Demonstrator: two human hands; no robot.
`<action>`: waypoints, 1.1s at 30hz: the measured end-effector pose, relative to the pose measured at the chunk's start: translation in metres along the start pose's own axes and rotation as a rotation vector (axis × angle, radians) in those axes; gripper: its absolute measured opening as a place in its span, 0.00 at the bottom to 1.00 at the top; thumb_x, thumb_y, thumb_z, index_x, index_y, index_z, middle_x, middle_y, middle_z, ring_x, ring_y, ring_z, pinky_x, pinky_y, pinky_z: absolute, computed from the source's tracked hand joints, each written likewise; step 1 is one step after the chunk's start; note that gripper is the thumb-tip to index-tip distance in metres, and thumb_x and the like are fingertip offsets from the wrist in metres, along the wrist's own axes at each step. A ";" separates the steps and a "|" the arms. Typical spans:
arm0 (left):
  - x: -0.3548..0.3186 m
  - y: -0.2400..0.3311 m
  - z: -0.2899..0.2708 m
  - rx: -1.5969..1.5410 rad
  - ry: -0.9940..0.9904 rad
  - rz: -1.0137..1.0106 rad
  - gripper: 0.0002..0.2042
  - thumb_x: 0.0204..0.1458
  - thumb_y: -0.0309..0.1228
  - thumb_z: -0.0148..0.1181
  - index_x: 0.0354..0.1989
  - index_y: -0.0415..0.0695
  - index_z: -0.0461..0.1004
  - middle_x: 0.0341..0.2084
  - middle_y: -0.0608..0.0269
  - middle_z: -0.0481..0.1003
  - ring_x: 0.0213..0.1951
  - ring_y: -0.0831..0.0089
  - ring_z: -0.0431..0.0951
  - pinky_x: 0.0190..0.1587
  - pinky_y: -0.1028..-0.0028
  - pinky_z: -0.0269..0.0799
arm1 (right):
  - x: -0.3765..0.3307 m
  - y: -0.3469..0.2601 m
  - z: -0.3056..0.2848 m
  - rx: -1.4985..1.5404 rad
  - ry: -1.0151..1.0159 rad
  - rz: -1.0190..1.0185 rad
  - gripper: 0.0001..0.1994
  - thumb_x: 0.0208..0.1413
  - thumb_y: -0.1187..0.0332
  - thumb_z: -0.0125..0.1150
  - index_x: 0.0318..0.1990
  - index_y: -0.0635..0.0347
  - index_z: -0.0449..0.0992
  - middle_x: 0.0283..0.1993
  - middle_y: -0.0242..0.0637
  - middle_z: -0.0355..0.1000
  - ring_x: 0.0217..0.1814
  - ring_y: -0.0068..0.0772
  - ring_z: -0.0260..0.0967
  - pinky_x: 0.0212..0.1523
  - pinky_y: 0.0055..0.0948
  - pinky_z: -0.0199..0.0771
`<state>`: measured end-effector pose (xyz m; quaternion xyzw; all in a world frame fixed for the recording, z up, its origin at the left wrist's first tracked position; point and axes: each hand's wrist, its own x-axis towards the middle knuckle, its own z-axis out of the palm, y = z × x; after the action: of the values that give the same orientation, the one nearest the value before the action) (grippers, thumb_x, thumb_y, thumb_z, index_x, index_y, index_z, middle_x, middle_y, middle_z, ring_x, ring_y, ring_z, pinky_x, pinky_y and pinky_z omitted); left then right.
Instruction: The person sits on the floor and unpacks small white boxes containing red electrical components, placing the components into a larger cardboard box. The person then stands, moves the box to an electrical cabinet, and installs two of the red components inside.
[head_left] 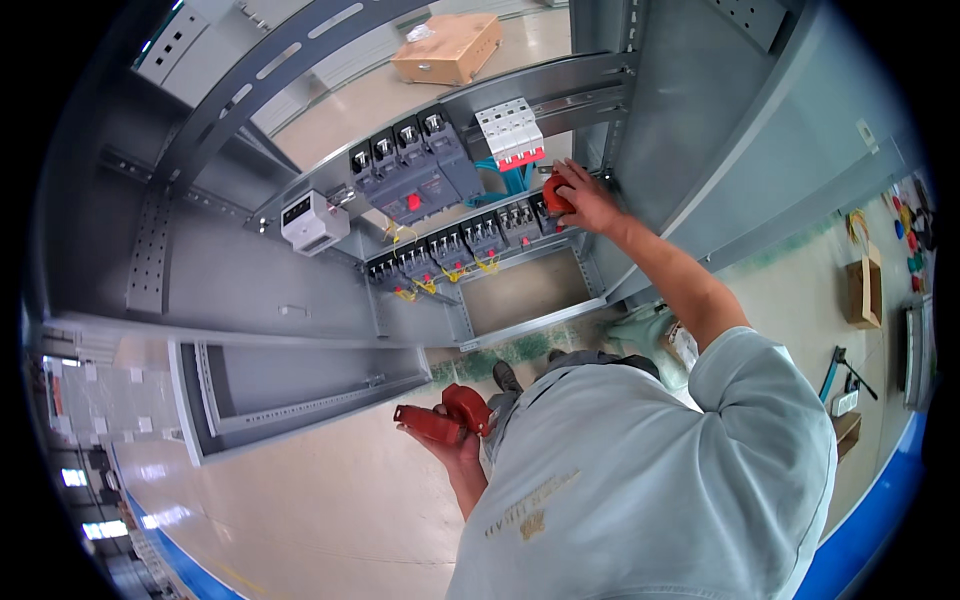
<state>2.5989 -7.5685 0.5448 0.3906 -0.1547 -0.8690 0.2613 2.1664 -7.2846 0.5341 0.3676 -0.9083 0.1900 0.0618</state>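
Observation:
My right hand (592,208) reaches into the grey metal cabinet, its fingers closed round a red moulded piece (556,196) at the right end of the lower breaker row (482,236). Low by my body, my left hand (460,450) holds red moulded plastic blocks (428,422); their exact kind is unclear. Above the lower row sits a large dark circuit breaker (415,180) with a red button. To its right is a white miniature breaker block (510,132) with red toggles. A white meter (314,222) is mounted at the left.
Cabinet walls and a grey door panel (690,225) flank my right arm. An open cabinet door (310,390) juts out at lower left. Behind the frame lies a cardboard box (448,52). Tools (832,372) and a carton (864,290) are on the floor at right.

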 end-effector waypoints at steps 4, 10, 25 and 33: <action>0.042 0.019 0.027 0.107 -0.191 -0.082 0.31 0.56 0.72 0.49 0.34 0.55 0.76 0.25 0.69 0.78 0.39 0.66 0.80 0.52 0.59 0.76 | -0.009 -0.010 0.007 -0.004 0.056 0.104 0.31 0.40 0.59 0.80 0.54 0.55 0.75 0.79 0.44 0.50 0.82 0.53 0.43 0.75 0.48 0.55; 0.100 0.046 0.086 0.157 -0.206 -0.204 0.30 0.56 0.72 0.48 0.36 0.56 0.74 0.22 0.68 0.77 0.35 0.68 0.79 0.51 0.62 0.74 | -0.022 -0.066 0.009 -0.118 0.437 0.304 0.39 0.44 0.48 0.77 0.63 0.54 0.72 0.72 0.49 0.63 0.75 0.53 0.56 0.72 0.44 0.61; 0.200 0.041 0.171 0.426 -0.469 -0.216 0.37 0.55 0.71 0.53 0.61 0.53 0.69 0.51 0.65 0.75 0.52 0.65 0.76 0.56 0.58 0.74 | 0.042 -0.264 0.093 1.590 -0.078 0.699 0.22 0.56 0.62 0.73 0.54 0.65 0.76 0.45 0.37 0.79 0.46 0.25 0.77 0.46 0.27 0.78; 0.219 0.074 0.155 0.531 -0.328 -0.152 0.39 0.53 0.72 0.55 0.62 0.54 0.69 0.53 0.64 0.76 0.51 0.64 0.78 0.47 0.55 0.78 | 0.087 -0.186 0.093 1.348 0.219 0.737 0.25 0.57 0.64 0.71 0.57 0.70 0.74 0.47 0.41 0.79 0.39 0.27 0.78 0.40 0.28 0.81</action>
<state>2.3837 -7.7446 0.5486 0.3103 -0.3866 -0.8666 0.0562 2.2343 -7.4994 0.5262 -0.0209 -0.6487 0.7452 -0.1528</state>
